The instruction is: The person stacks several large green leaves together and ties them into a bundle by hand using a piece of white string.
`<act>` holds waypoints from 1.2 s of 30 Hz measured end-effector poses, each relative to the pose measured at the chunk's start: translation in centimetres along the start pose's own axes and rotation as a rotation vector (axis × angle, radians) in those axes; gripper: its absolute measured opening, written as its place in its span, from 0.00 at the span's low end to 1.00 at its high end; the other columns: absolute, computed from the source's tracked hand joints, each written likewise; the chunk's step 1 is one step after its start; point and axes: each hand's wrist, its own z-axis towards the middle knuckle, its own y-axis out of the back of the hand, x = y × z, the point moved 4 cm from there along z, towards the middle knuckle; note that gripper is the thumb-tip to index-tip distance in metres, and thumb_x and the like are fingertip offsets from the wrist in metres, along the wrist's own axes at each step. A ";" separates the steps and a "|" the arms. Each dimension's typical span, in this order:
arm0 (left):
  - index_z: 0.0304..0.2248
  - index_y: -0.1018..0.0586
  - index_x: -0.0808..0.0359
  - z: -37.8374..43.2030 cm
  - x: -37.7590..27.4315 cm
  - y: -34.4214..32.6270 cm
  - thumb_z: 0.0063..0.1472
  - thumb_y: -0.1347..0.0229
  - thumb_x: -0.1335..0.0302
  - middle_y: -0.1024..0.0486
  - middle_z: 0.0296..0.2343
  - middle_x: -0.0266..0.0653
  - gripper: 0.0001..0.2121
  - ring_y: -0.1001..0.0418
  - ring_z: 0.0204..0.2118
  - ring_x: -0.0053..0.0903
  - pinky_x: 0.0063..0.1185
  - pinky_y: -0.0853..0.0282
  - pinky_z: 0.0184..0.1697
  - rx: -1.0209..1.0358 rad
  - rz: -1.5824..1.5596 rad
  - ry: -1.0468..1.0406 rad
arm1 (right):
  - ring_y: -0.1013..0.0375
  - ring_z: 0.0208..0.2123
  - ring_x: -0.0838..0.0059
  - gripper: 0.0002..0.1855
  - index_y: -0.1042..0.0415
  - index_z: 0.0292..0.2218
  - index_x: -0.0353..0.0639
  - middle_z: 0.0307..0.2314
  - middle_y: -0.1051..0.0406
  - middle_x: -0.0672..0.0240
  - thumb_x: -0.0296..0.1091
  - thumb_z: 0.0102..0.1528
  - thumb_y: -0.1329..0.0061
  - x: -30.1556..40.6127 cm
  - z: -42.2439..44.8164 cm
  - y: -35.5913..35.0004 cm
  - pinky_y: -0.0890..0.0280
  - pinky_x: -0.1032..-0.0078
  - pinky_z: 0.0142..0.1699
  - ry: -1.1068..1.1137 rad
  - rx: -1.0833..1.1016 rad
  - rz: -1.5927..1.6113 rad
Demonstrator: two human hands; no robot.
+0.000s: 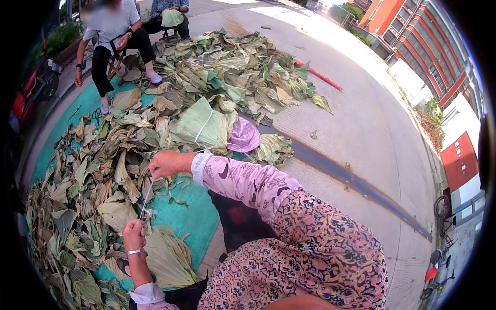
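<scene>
White string point(146, 198), with a small knot or loop near its lower end, stretches between my two closed hands. Its upper end is in my right hand point(166, 164), over the edge of the dry leaf pile. My left hand point(134, 234), with a silver bracelet at the wrist, pinches the lower end. Beside my left forearm lies a fan of large pale green dried leaves point(168, 252). Beyond my right hand is a leaf bundle point(205, 124) with white string across it. A pink-purple patterned cloth item point(244, 135) touches that bundle.
Heaped dried leaves point(93, 193) spread over a green ground sheet point(186, 209). Two people point(116, 35) sit at the far side, one holding a pale green leaf point(171, 18). A red pole point(321, 77) and a metal channel point(348, 178) lie on the concrete.
</scene>
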 end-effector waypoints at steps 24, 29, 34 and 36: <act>0.16 0.31 0.64 6.5 8.9 3.5 0.49 0.52 0.74 0.38 0.09 0.27 0.07 0.44 0.09 0.11 0.12 0.51 0.12 -0.114 0.274 -0.201 | 0.31 0.28 0.64 0.10 0.27 0.25 0.48 0.23 0.30 0.63 0.39 0.38 0.50 -8.8 -1.2 1.6 0.38 0.70 0.33 -0.212 -0.009 -0.263; 0.18 0.31 0.64 8.4 9.5 1.8 0.50 0.52 0.73 0.39 0.11 0.25 0.06 0.45 0.12 0.11 0.13 0.51 0.15 -0.128 0.357 -0.188 | 0.31 0.30 0.63 0.13 0.28 0.27 0.48 0.25 0.31 0.63 0.43 0.40 0.53 -13.8 -2.9 2.9 0.37 0.70 0.33 -0.278 0.063 -0.415; 0.18 0.30 0.64 8.5 14.1 1.4 0.50 0.51 0.74 0.38 0.11 0.26 0.06 0.43 0.13 0.11 0.13 0.49 0.16 -0.154 0.232 -0.161 | 0.31 0.30 0.64 0.10 0.28 0.28 0.48 0.25 0.30 0.62 0.40 0.42 0.55 -14.8 -2.1 1.1 0.38 0.72 0.35 -0.396 0.143 -0.551; 0.18 0.30 0.64 8.5 15.7 1.3 0.49 0.51 0.74 0.38 0.11 0.26 0.06 0.43 0.13 0.11 0.13 0.48 0.16 -0.186 0.241 -0.133 | 0.31 0.31 0.63 0.10 0.28 0.29 0.50 0.26 0.30 0.61 0.39 0.43 0.56 -15.4 -2.6 0.3 0.38 0.71 0.36 -0.414 0.118 -0.547</act>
